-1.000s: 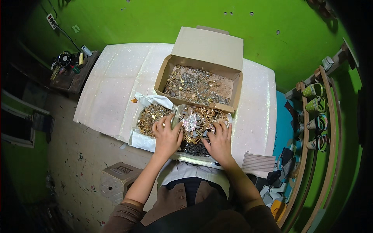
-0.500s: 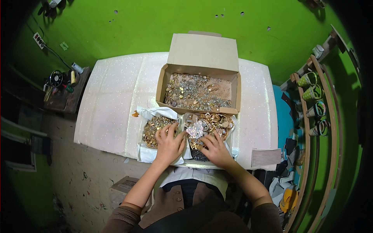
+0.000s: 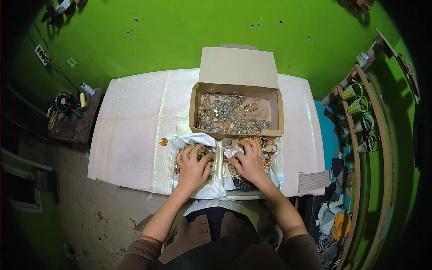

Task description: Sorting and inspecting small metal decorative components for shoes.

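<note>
My left hand (image 3: 193, 171) is over the left lined tray (image 3: 174, 183), its bent fingers spread and their tips among small gold-coloured metal pieces (image 3: 207, 150). I see nothing held in it. Over the right tray (image 3: 278, 180), my right hand (image 3: 251, 165) has its thumb apart from its curved fingers. Those fingertips touch the gold-coloured ornaments (image 3: 268, 145) at the far side. Just left of this hand lies a glittery silvery-pink piece (image 3: 231, 152). Dark beads (image 3: 243, 183) lie in the near part of that tray, partly covered by my wrist.
Behind the trays stands an open cardboard box (image 3: 194, 110) of small silver and gold pieces. The table has a sparkly white cover (image 3: 130, 130), with an orange-brown scrap (image 3: 163, 141) on it. A striped card (image 3: 313, 182) sits at the right edge. Sandals (image 3: 359, 105) hang on a wooden rack.
My left hand has moved away from the glittery piece, leftward over its tray. The right hand has reached farther in, toward the gold-coloured ornaments. The whole view has shifted slightly.
</note>
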A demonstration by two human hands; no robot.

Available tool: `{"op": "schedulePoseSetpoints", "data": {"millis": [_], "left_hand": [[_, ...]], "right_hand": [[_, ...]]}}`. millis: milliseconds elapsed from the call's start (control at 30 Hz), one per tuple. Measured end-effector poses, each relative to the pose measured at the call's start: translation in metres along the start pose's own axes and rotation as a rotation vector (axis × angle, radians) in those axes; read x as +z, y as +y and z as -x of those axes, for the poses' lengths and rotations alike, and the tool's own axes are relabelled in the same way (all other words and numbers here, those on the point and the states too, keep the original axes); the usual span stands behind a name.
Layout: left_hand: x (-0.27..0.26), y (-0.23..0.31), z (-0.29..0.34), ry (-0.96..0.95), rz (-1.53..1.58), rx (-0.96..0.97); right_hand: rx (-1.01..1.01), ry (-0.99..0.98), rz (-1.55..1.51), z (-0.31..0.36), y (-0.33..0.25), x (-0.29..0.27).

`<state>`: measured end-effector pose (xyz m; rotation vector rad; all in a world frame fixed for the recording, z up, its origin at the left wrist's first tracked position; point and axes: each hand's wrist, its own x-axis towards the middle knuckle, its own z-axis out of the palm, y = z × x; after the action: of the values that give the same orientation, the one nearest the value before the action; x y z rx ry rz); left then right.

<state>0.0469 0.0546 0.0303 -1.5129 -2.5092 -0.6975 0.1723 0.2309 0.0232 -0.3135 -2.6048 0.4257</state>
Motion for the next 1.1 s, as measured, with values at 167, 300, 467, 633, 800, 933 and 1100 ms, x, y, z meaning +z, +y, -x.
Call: {"op": "schedulePoseSetpoints", "data": {"millis": [167,300,467,633,800,933,1100], "left_hand": [[0.004,-0.004,-0.003,-0.012,0.032,0.025],[0.006,-0.005,-0.002,-0.035,0.049,0.045],[0.007,-0.007,-0.008,-0.052,0.069,0.06],[0.012,-0.006,-0.007,-0.054,0.09,0.05],[0.017,-0.005,-0.013,-0.042,0.104,0.026],[0.017,-0.002,-0.034,-0.059,0.126,0.005],[0.024,0.009,-0.075,-0.049,0.119,0.025]], "right_hand": [[0.008,-0.008,0.08,-0.003,-0.006,0.002],[0.134,-0.024,-0.095,-0.004,-0.007,-0.001],[0.11,-0.07,-0.036,-0.01,-0.002,-0.003],[0.175,-0.013,-0.088,-0.012,-0.008,-0.008],[0.313,0.037,-0.274,0.002,-0.006,-0.025],[0.345,0.079,-0.358,-0.003,0.012,-0.037],[0.292,0.05,-0.355,-0.035,0.058,-0.055]]}}
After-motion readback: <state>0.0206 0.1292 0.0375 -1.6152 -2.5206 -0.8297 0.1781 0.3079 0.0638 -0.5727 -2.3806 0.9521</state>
